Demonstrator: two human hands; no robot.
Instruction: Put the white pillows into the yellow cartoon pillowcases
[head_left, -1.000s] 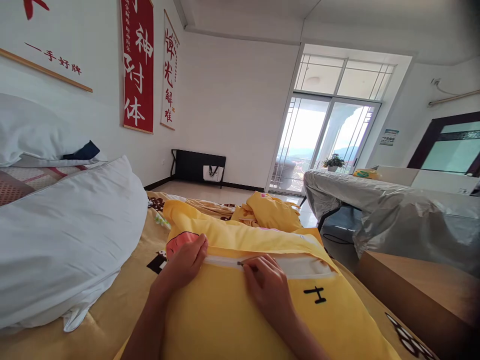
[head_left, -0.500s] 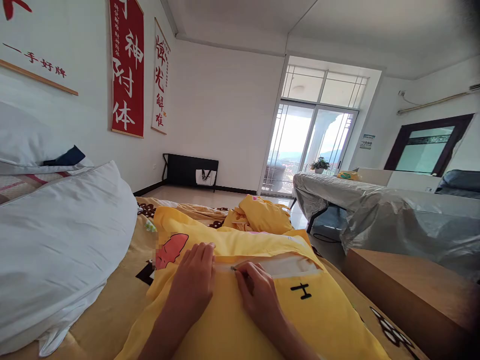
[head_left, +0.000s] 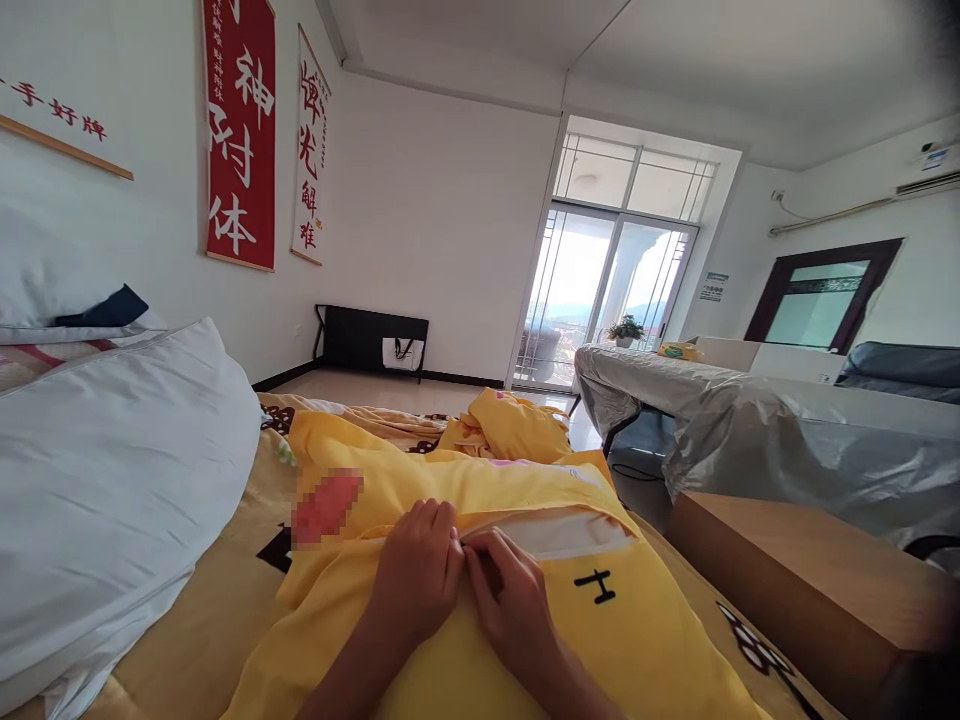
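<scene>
A yellow pillowcase point(head_left: 390, 470) lies before me with a white pillow point(head_left: 570, 533) showing through its long opening. The opening gapes to the right of my hands, above a black letter H. My left hand point(head_left: 424, 565) is closed on the cloth at the left end of this gap. Right beside it, my right hand point(head_left: 510, 590) pinches the small zipper pull point(head_left: 463, 543), mostly hidden by the fingertips. The two hands nearly touch.
A white pillow point(head_left: 112, 500) lies at the left on the brown patterned bedding point(head_left: 187, 650). Bunched yellow cloth point(head_left: 517, 425) sits beyond the pillowcase. A wooden box point(head_left: 810, 570) stands at the right, near a plastic-covered table point(head_left: 720, 395).
My left hand has slid right along the opening's edge, up to my right hand. My right hand stays at the zipper pull. The view has shifted slightly to the right.
</scene>
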